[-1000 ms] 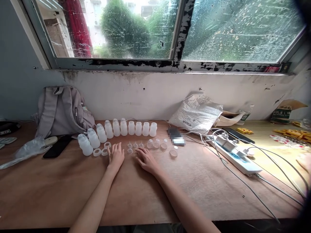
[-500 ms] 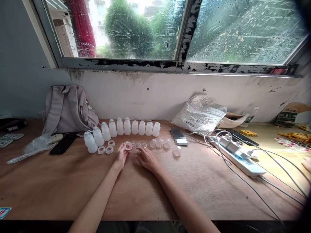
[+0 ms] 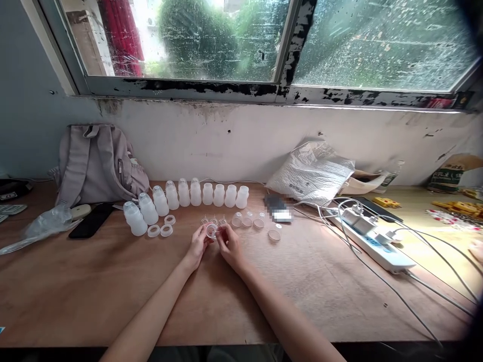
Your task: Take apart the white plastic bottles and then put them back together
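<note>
My left hand (image 3: 198,246) grips a clear bottle collar ring (image 3: 211,231), holding it upright above the table. My right hand (image 3: 229,245) is closed, its fingertips pinched at the ring's right edge; whatever lies between them is too small to make out. A fainter inner circle shows inside the ring. Just behind the hands stand several small clear bottle nipples (image 3: 213,221) in a row. Left of them lie three loose collar rings (image 3: 166,230). Clear domed caps (image 3: 258,223) sit to the right. Several frosted baby bottles (image 3: 160,202) form a curved row behind, those on the left with domed tops.
A grey backpack (image 3: 100,163), a black phone (image 3: 91,221) and a plastic bag (image 3: 47,226) are on the left. To the right are a silver padded bag (image 3: 311,173) and a power strip (image 3: 372,246) with cables trailing across the wooden table (image 3: 211,311).
My right hand has come away from the nipples to the ring, and its fingers have closed. My left hand has moved the ring slightly right and nearer. The view has tilted slightly.
</note>
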A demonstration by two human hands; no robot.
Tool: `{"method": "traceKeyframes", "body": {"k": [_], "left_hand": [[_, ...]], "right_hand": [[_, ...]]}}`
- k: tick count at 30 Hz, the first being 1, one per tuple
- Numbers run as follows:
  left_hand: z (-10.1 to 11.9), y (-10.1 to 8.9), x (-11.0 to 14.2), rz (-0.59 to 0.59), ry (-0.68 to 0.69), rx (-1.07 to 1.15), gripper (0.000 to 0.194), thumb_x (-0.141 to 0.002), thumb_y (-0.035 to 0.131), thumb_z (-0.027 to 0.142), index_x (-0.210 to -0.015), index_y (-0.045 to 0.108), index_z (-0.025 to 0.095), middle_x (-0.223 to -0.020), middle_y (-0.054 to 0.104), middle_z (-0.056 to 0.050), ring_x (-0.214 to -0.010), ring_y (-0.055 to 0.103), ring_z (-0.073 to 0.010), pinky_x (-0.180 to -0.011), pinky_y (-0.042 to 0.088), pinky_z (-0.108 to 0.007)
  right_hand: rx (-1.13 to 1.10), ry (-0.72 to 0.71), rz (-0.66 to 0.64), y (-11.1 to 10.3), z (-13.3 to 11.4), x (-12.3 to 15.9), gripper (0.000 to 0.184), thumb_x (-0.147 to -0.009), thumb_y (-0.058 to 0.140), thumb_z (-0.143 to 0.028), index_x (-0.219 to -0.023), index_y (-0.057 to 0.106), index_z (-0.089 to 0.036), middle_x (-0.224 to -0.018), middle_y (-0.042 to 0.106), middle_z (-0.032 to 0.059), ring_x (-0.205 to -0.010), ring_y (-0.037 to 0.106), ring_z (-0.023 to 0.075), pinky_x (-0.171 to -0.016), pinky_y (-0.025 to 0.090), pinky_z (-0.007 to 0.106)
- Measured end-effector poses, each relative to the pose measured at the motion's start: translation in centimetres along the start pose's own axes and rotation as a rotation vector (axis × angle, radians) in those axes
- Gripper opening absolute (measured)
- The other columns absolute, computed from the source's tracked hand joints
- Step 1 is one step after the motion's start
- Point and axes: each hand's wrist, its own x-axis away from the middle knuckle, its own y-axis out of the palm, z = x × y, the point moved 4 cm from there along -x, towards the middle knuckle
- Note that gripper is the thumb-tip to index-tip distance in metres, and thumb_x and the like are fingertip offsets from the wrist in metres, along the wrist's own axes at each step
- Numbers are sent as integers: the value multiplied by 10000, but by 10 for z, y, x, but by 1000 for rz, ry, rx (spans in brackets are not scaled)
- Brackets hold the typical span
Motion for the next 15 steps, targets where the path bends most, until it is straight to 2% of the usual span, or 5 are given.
{"method": "traceKeyframes", "body": {"k": [4,11,15], "left_hand": [[1,5,3,-13,48,-105,375,-760,496,435,-1048,550,200,-994,607,-66,-867,580,-165,-703,474,-249],[3,11,5,-56,7,-200,423,-779,440,467,-1115,481,214,-965,610,-69,-756,615,-172,-636,511,-281],[5,11,6,-75,82,-285,420,-793,409,472,-1106,485,202,-1023,590,-71,-777,608,-172,-597,511,-254]], "right_hand": [[142,-45,23,-2,-1,-4,58,-760,481,-268,-792,513,-231,-704,498,6,-597,432,134,-598,354,261],[254,-100,39,-1,3,-4,73,-779,449,-253,-809,500,-209,-761,502,21,-619,455,127,-610,387,257],[245,-86,86,-2,7,-4,207,-764,469,-254,-959,465,-184,-797,515,24,-593,474,114,-588,410,253]]}}
